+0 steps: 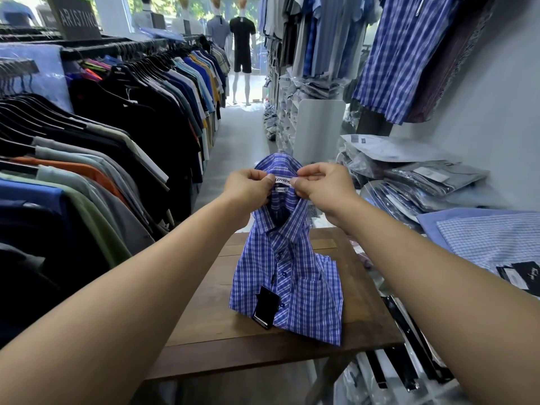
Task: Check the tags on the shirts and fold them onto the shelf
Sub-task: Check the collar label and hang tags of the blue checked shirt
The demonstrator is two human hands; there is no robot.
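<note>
Blue checked shirt [287,276] on wooden table [210,325], lower half folded flat, collar end lifted clear of the top. Left hand [248,187] closed in a pinch on the back of the collar at one end of the white neck label [282,181]; right hand [320,185] pinched the same way at the other end, label stretched flat between them. Smaller size tab [281,190] just below, print too small to read. Black hang tag [266,306] dangling on a cord against the front placket, resting near the shirt's lower left edge. Step in hand, by the look of it: reading the neck label; folding and shelving not yet done. Risks from here: pulling the collar higher likely to drag the folded body open or slide it toward the table's near edge, since nothing weighs it down. Hang tag loose, apt to get trapped inside a fold or snag. Bagged shirts [423,176] heaped on the shelf at right look slippery; a shirt laid on that pile could slide off. Rack of hanging shirts [122,135] close on the left, easy to brush with an elbow.
</note>
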